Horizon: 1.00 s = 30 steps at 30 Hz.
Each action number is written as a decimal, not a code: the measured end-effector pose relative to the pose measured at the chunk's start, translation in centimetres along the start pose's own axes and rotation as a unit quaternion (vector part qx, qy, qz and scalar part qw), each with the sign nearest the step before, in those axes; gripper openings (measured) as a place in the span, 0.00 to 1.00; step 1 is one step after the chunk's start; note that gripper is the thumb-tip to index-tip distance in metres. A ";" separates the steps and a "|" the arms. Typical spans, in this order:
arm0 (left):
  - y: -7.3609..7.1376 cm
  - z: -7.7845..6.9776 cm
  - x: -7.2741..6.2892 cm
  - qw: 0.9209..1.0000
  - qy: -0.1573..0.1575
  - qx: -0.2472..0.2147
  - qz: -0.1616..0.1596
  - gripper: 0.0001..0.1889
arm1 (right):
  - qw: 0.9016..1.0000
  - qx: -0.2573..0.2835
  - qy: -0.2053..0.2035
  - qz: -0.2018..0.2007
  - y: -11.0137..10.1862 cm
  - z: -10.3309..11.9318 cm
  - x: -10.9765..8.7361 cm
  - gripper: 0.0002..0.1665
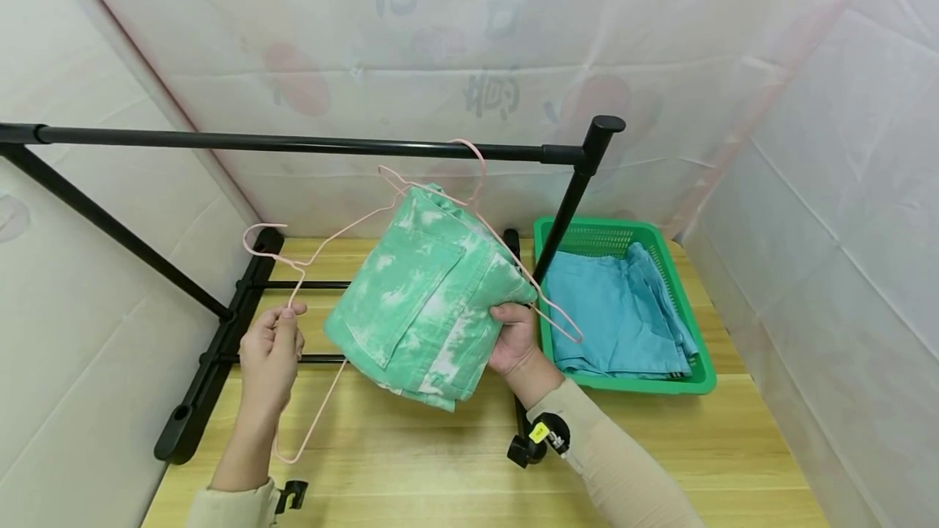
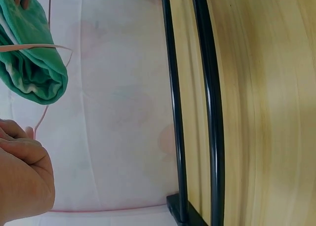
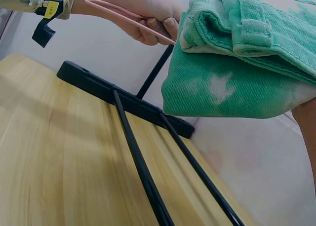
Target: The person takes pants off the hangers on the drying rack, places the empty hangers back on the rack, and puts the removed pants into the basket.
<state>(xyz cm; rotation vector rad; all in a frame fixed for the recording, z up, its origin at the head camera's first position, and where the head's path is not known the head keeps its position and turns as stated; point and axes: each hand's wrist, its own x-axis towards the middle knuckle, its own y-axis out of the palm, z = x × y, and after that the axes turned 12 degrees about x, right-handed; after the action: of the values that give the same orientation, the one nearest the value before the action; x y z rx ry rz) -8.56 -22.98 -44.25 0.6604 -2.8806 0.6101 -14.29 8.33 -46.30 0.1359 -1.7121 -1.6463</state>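
A thin pink hanger (image 1: 295,293) is pinched near its hook between thumb and fingers of my left hand (image 1: 270,361). My right hand (image 1: 516,341) holds a folded green-and-white tie-dye denim garment (image 1: 418,300) from its right side, thumb in front and the other fingers hidden behind. In the head view the garment overlaps part of the pinched hanger. A second pink hanger (image 1: 482,173) hooks over the black rail, one arm slanting down past the garment's right edge. The right wrist view shows the garment's thick folded layers (image 3: 222,88) and a belt loop.
The black rack's top rail (image 1: 293,142) spans above the hands, with its foot (image 1: 213,381) at left and low crossbars behind. A green basket (image 1: 631,386) with folded blue clothing (image 1: 616,316) stands on the wooden table (image 1: 411,479) at right. White sheets (image 1: 411,39) surround it.
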 end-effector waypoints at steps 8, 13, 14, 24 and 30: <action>-0.3 0.0 -0.1 1.000 0.021 0.004 0.001 0.18 | 1.000 0.003 0.003 0.000 -0.2 0.1 -0.2 0.13; -0.4 0.1 -0.2 0.999 0.037 0.014 -0.005 0.18 | 1.000 -0.004 0.005 0.011 -0.2 0.2 -0.3 0.12; -0.4 0.1 -0.2 0.999 0.038 0.017 -0.007 0.18 | 1.000 -0.005 0.005 0.013 -0.3 0.2 -0.3 0.12; -0.7 0.1 -0.2 0.999 0.027 0.039 -0.019 0.17 | 1.000 0.001 0.009 0.026 -0.2 0.2 -0.3 0.12; -0.9 0.0 -0.3 0.999 0.028 0.040 -0.012 0.18 | 0.999 0.004 0.015 0.030 -0.4 0.4 -0.4 0.11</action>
<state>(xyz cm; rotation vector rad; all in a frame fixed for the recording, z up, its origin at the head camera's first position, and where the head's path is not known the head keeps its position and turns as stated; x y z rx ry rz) -7.92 -23.63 -44.03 0.6754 -2.8058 0.7315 -14.39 8.86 -46.77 0.1114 -1.6842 -1.5871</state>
